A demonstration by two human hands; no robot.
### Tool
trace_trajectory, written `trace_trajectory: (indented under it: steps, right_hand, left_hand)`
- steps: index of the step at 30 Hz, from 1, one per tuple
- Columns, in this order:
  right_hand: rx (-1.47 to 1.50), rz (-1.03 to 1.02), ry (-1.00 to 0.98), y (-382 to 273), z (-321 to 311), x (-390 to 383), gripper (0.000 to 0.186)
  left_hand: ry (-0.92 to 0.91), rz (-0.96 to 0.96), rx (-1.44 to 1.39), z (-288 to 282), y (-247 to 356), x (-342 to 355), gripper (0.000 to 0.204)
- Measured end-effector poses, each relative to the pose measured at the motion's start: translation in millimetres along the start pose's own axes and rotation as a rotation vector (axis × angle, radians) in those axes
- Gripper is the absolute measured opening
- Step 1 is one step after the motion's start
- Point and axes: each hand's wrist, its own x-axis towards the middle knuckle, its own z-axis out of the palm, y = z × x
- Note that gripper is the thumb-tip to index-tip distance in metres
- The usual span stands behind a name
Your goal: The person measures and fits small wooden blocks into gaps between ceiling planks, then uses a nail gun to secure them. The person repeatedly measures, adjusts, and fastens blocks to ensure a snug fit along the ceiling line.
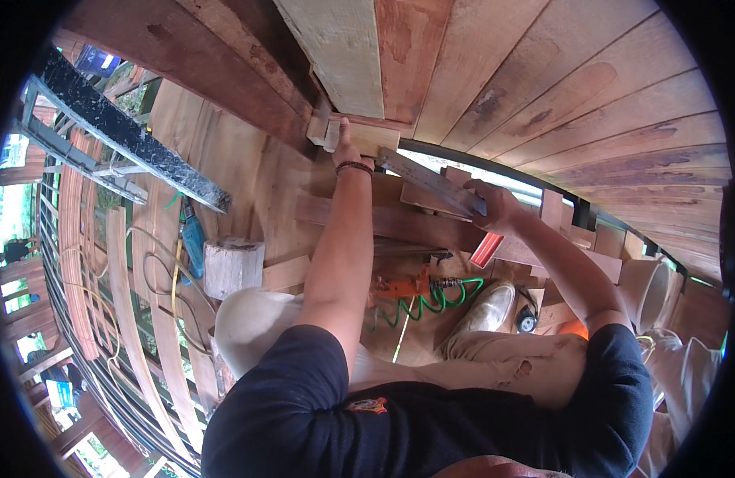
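Note:
My left hand (347,149), with a beaded bracelet at its wrist, reaches to the foot of the plank wall. Its thumb points up, and the fingers close on a small pale wood block (332,134), partly hidden. Beside it, a short light board (377,139) lies against the wall's base. My right hand (495,209) grips a try square. The metal blade (431,183) of this square slants up-left, its tip near the short board's right end. A red part (485,250) shows below the right hand.
Vertical planks (463,72) form the wall ahead. An orange power tool (399,287) and a coiled green hose (439,307) lie before my knees. A teal tool (192,243) and a white-grey block (234,268) are left. A tape measure (527,320) sits beside my shoe (487,307).

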Motion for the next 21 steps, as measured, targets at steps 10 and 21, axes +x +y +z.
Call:
trace_trajectory:
  steps: [10,21]
  right_hand:
    - [-0.201,0.006,0.411,39,31,-58,0.071]
    - [0.169,0.424,0.524,84,32,-43,0.061]
  left_hand:
    - [-0.047,0.039,-0.043,0,-7,2,0.077]
    - [-0.007,-0.004,0.016,6,-6,-5,0.074]
